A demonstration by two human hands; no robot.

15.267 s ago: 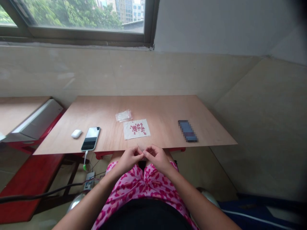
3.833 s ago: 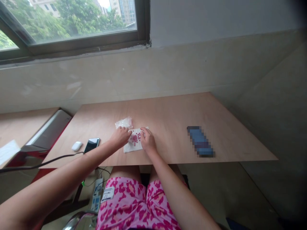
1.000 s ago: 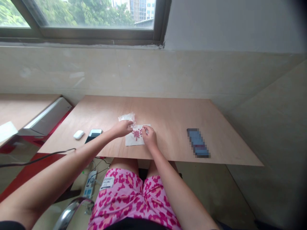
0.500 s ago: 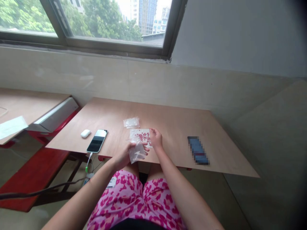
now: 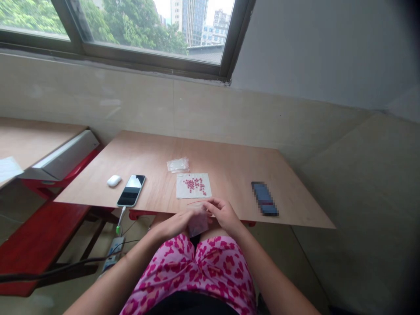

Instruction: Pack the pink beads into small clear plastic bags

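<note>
A small clear plastic bag [image 5: 198, 224] hangs between my hands at the table's front edge. My left hand [image 5: 183, 221] is closed on it from the left. At the bag's top, my right hand [image 5: 220, 211] is pinched, thumb against fingers; whatever it holds is too small to name. Just beyond my hands a white sheet [image 5: 181, 191] lies flat, with several small red pieces [image 5: 190, 184] scattered over its middle and right. Behind the sheet rests a stack of clear plastic bags [image 5: 178, 165].
On the wooden table [image 5: 229, 162], a phone with a cable [image 5: 131, 190] and a white earphone case [image 5: 114, 180] lie at the left. A dark blurred device [image 5: 265, 199] is at the right. A red bench [image 5: 42, 240] stands lower left.
My right hand has left the sheet's right edge and come back to the bag. The bag and my left hand have moved slightly right and nearer my lap.
</note>
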